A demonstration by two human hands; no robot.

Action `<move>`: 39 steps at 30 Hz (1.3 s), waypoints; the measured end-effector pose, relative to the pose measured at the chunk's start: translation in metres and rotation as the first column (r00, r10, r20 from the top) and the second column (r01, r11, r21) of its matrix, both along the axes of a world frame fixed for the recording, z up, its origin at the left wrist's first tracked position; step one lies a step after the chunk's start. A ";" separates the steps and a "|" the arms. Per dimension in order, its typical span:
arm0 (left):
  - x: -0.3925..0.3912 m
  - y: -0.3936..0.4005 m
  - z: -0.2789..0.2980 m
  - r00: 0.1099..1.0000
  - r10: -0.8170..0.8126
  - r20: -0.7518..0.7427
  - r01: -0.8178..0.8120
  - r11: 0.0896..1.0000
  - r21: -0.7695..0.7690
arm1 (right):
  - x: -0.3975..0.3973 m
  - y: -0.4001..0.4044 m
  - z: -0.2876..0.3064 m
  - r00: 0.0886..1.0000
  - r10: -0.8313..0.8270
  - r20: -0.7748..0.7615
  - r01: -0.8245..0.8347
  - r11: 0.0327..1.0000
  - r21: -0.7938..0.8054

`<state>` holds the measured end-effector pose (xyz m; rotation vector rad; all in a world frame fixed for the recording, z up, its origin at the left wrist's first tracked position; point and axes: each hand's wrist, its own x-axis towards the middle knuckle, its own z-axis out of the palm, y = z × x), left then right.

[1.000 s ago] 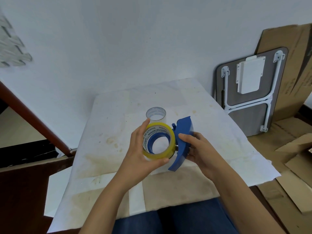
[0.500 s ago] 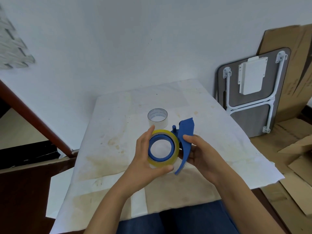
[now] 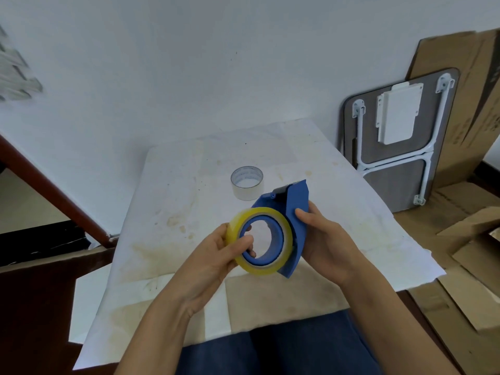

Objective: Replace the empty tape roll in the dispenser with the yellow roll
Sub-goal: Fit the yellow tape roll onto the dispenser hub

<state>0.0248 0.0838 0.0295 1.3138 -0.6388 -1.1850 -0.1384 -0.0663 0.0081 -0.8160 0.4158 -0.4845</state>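
The yellow tape roll [image 3: 273,216] sits around the blue hub of the blue dispenser [image 3: 296,205], held above the table in the middle of the head view. My left hand [image 3: 216,255] grips the roll's left rim, with a thumb hooked inside the hub. My right hand [image 3: 327,242] holds the dispenser's flat blue side plate from the right. The dispenser's cutter end points up and away from me. The empty white roll core [image 3: 247,184] stands upright on the table just beyond, apart from both hands.
A stained white sheet [image 3: 189,212] covers the small table. A folded grey table with white legs [image 3: 397,136] leans on the wall at right, beside flattened cardboard [image 3: 465,253] on the floor. A dark wooden rail [image 3: 54,196] slants at left.
The yellow roll has gone from partly on to seated around the dispenser hub. Both hands tilted the dispenser so its open face turns more toward me. My left thumb moved inside the hub.
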 end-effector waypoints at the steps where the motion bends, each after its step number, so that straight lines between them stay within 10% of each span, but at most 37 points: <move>1: 0.000 0.001 -0.001 0.998 -0.017 -0.053 0.015 0.999 -0.029 | -0.001 0.000 0.000 1.000 -0.002 0.027 0.001 1.000 0.018; 24: -0.034 -0.011 0.015 0.977 -0.124 0.172 0.103 0.986 0.128 | -0.001 0.009 0.008 0.993 -0.010 0.113 0.000 0.996 0.092; 35: -0.027 -0.009 0.005 0.964 -0.050 -0.263 0.080 0.992 0.103 | 0.007 0.010 0.009 0.999 0.017 -0.041 -0.024 0.984 -0.176; 39: -0.027 -0.009 0.003 0.963 0.048 -0.265 -0.020 0.994 0.106 | 0.012 0.009 0.010 0.946 -0.266 -0.184 0.133 0.840 -0.526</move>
